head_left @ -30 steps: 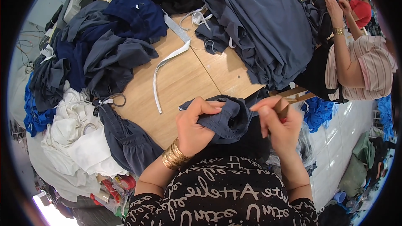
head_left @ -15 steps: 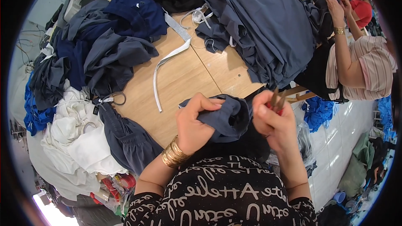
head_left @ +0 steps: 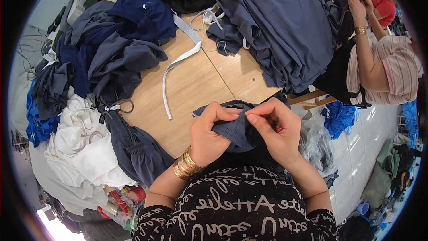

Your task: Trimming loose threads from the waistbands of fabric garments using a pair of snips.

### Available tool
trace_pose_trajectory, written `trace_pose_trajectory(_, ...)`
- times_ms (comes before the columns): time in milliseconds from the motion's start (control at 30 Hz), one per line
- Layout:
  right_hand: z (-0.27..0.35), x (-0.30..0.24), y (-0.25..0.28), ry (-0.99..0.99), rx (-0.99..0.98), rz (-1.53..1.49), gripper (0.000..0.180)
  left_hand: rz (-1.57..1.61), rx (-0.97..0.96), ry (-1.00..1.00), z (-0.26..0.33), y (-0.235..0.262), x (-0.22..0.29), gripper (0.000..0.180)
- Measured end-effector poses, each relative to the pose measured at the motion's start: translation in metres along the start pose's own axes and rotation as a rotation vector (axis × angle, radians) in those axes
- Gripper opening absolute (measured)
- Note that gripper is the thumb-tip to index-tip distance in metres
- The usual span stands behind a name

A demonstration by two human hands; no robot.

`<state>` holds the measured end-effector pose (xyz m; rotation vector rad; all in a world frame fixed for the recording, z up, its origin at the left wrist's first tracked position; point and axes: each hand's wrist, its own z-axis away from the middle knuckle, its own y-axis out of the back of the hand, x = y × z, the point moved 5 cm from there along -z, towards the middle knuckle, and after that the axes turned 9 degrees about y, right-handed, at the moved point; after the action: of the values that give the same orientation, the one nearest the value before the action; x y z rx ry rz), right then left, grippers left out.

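A dark grey garment with a gathered, elastic-looking edge is bunched up in front of my body, at the near edge of the table. My left hand, bracelets at its wrist, is closed on the left of that edge, thumb on top. Close beside it, my right hand pinches the cloth between thumb and forefinger. Red-handled thread snips are tucked in the right palm; only a bit of red shows between the fingers, and the blades are hidden.
Grey and navy garments heap at the left; a tall grey pile stands at the far right. A white strip lies on the wooden table. White cloth sits lower left. A co-worker stands at the right.
My right hand has moved left onto the garment and now pinches it beside my left hand. The snips' blades, raised before, have dropped out of sight. The garment's opening has closed up.
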<state>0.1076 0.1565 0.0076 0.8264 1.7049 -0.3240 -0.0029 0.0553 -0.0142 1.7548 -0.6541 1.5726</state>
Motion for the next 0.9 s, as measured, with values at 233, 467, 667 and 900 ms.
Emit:
trace_pose_trajectory(233,-0.004,-0.003,0.001,-0.085,-0.084,0.016,0.006,0.004,0.016,0.021,0.000,0.002,0.000,0.024)
trace_pose_trajectory(467,0.003,-0.013,-0.003,-0.290,-0.323,-0.734,0.004,0.114,0.046,0.154,-0.003,0.005,-0.009,0.023)
trace_pose_trajectory(667,-0.002,-0.003,0.009,-0.359,-0.116,-0.119,0.010,0.257,-0.039,0.177,-0.002,0.002,-0.008,0.022)
trace_pose_trajectory(900,0.014,-0.006,-0.010,-0.636,-0.330,-0.379,0.023,0.181,-0.026,0.127,0.001,0.003,-0.005,0.022)
